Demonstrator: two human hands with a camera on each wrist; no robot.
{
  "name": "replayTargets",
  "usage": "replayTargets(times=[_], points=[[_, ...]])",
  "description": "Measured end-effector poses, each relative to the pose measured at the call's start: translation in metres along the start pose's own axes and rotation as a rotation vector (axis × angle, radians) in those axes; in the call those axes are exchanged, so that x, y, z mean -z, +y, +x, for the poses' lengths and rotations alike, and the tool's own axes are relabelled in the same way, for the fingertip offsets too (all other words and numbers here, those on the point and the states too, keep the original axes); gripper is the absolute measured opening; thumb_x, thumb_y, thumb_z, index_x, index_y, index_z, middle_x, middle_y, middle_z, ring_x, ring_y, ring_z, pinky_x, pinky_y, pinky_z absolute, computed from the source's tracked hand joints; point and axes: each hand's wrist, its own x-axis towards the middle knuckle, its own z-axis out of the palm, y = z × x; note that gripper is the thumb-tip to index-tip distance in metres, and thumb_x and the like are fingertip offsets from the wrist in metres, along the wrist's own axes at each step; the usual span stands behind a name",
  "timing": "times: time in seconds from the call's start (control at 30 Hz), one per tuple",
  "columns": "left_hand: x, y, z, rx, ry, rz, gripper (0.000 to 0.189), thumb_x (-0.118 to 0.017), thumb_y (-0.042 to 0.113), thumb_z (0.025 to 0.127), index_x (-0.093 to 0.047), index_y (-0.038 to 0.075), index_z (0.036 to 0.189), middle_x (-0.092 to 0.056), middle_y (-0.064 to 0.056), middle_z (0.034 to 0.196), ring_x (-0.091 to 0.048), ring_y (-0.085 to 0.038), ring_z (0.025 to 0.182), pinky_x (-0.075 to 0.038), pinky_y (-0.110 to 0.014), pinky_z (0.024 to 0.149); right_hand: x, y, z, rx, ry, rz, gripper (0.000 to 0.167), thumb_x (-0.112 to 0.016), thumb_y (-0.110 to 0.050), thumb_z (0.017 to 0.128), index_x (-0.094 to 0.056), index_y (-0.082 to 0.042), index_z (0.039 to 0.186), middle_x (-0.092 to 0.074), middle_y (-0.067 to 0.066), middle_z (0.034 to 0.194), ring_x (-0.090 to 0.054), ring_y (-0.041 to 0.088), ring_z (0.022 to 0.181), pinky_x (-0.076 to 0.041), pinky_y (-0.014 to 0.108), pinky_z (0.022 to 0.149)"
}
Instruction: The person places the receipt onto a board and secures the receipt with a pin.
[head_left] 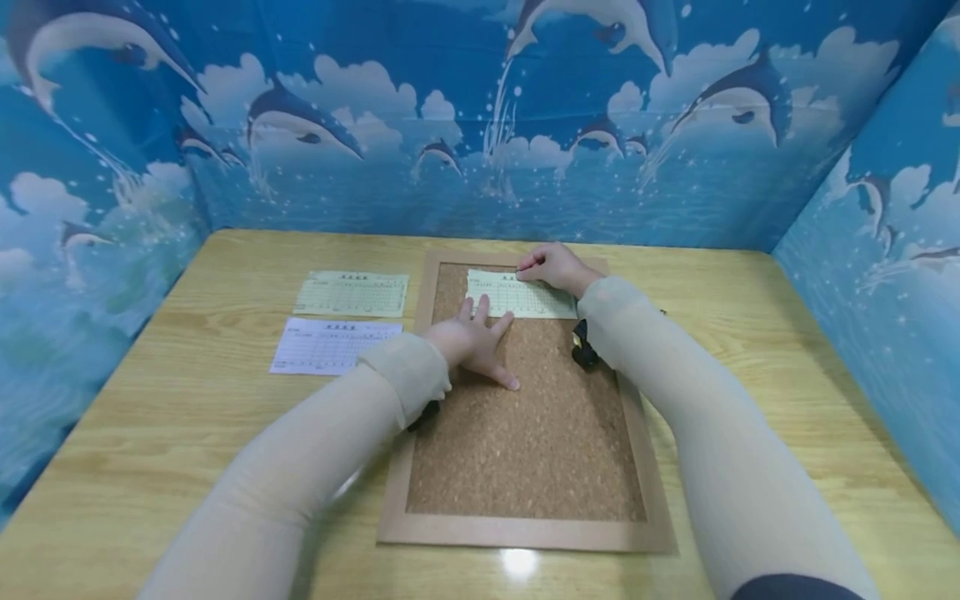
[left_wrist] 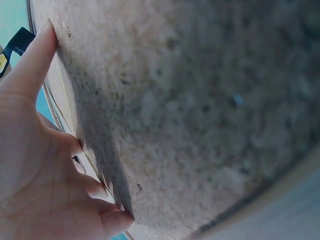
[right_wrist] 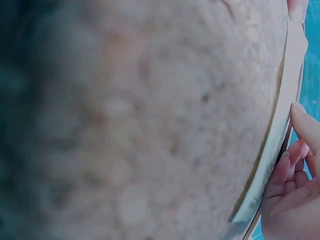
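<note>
A green printed paper slip (head_left: 525,298) lies across the upper part of the framed corkboard (head_left: 540,433). My left hand (head_left: 477,340) is spread, its fingertips at the slip's lower left edge and its thumb on the cork. In the left wrist view, the left hand (left_wrist: 50,165) has its fingertips down at the paper and board. My right hand (head_left: 557,268) is at the slip's top edge, thumb and fingers brought together over a small dark pin-like thing, mostly hidden by the fingers. From the right wrist, the right hand (right_wrist: 295,190) shows curled fingers beside the slip (right_wrist: 272,145).
Left of the board, a second green slip (head_left: 351,295) lies on the wooden table (head_left: 187,400), with a lilac slip (head_left: 322,346) just below it. Dolphin-printed blue cloth (head_left: 465,192) stands behind the table and along both sides.
</note>
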Motion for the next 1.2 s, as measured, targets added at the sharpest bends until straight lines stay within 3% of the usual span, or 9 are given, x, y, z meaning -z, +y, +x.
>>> replayTargets(times=[0.33, 0.57, 1.2], points=[[0.0002, 0.0007, -0.0034, -0.001, 0.005, -0.007, 0.112, -0.049, 0.079, 0.071, 0.009, 0.025, 0.15, 0.019, -0.02, 0.151, 0.012, -0.04, 0.138, -0.018, -0.056, 0.107, -0.0005, 0.0007, -0.0015, 0.013, 0.017, 0.023, 0.018, -0.071, -0.023, 0.084, -0.071, -0.01, 0.098, -0.061, 0.007, 0.109, -0.056, 0.021, 0.093, -0.046, 0.037, 0.082], [0.001, 0.0009, -0.0046, -0.003, 0.006, -0.013, 0.111, -0.05, 0.078, 0.072, 0.009, 0.025, 0.15, 0.019, -0.019, 0.152, 0.012, -0.039, 0.138, -0.018, -0.055, 0.107, 0.0001, -0.0005, -0.0014, -0.01, 0.005, 0.022, 0.023, -0.068, -0.02, 0.087, -0.069, -0.006, 0.105, -0.06, 0.01, 0.115, -0.055, 0.023, 0.1, -0.044, 0.039, 0.087], [0.0012, 0.0002, -0.0026, -0.013, 0.005, -0.002, 0.111, -0.049, 0.079, 0.072, 0.009, 0.025, 0.15, 0.019, -0.02, 0.151, 0.012, -0.039, 0.138, -0.019, -0.055, 0.107, 0.0005, -0.0011, -0.0005, -0.014, 0.006, 0.004, 0.022, -0.068, -0.023, 0.087, -0.07, -0.009, 0.104, -0.061, 0.006, 0.114, -0.055, 0.02, 0.097, -0.045, 0.038, 0.087]])
